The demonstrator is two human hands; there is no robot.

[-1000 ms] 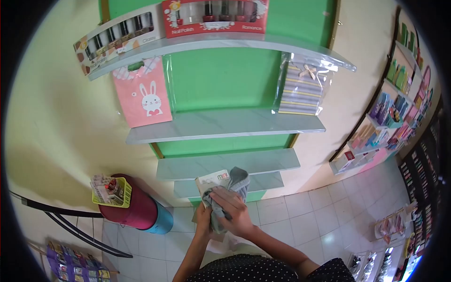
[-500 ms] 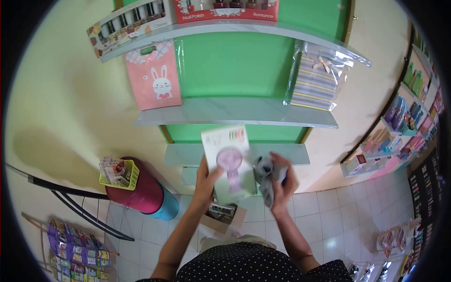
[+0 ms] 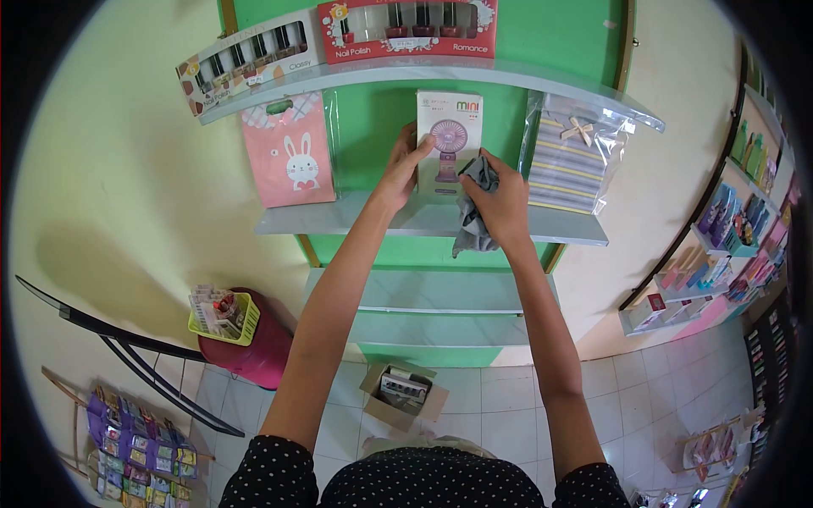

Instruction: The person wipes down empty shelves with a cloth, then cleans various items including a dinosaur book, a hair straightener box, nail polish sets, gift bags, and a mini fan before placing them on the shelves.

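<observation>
A white mini fan box (image 3: 461, 114) with a purple fan printed on it stands upright at the middle shelf (image 3: 373, 216). My left hand (image 3: 404, 169) grips its left side, thumb across the front. My right hand (image 3: 503, 201) is closed around a crumpled grey cloth (image 3: 476, 227), fingertips at the box's lower right edge. To the left of the box is a pink bunny gift bag (image 3: 292, 157); to its right stands a striped grey and yellow package (image 3: 569, 161) with a bow, in clear plastic.
Nail polish sets (image 3: 408, 34) line the shelf above. Lower shelves (image 3: 440, 290) are below my arms. An open carton (image 3: 405, 398) sits on the floor. A yellow-green basket (image 3: 223, 317) rests on a maroon drum (image 3: 258, 351) at left. Stocked shelves (image 3: 711, 229) run along the right.
Both hands have moved up and forward, bringing the fan box from in front of the lower shelves to the middle shelf. The grey cloth has come along in my right hand.
</observation>
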